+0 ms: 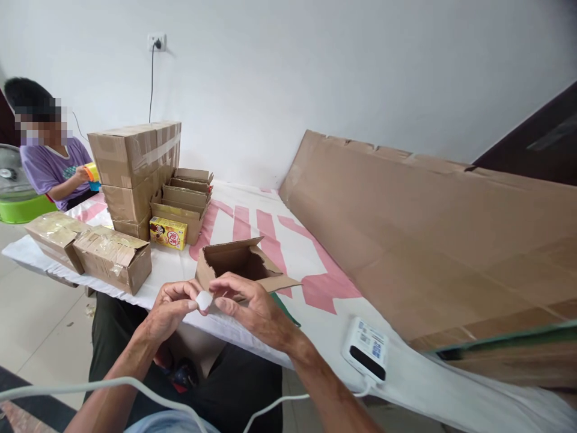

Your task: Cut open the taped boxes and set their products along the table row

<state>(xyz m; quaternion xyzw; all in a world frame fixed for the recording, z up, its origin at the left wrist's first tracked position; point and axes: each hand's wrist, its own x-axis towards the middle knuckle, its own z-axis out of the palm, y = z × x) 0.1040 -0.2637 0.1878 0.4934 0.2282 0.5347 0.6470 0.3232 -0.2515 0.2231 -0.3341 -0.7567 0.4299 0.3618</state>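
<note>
My left hand (169, 313) and my right hand (252, 310) meet over the table's near edge. Together they pinch a small white piece (204, 299) between their fingertips, fingers curled. I cannot make out what the white piece is. Just behind my hands stands a small open cardboard box (238, 264) with its flaps up and its inside showing nothing.
A white and pink sheet covers the table (288, 240). Taped cardboard boxes (135, 162) are stacked at the back left, with open boxes (184, 198), a yellow packet (168, 233) and two lying boxes (112, 255). A large cardboard sheet (428, 240) leans on the right. A white power bank (366, 349) lies nearby. Another person (49, 156) sits far left.
</note>
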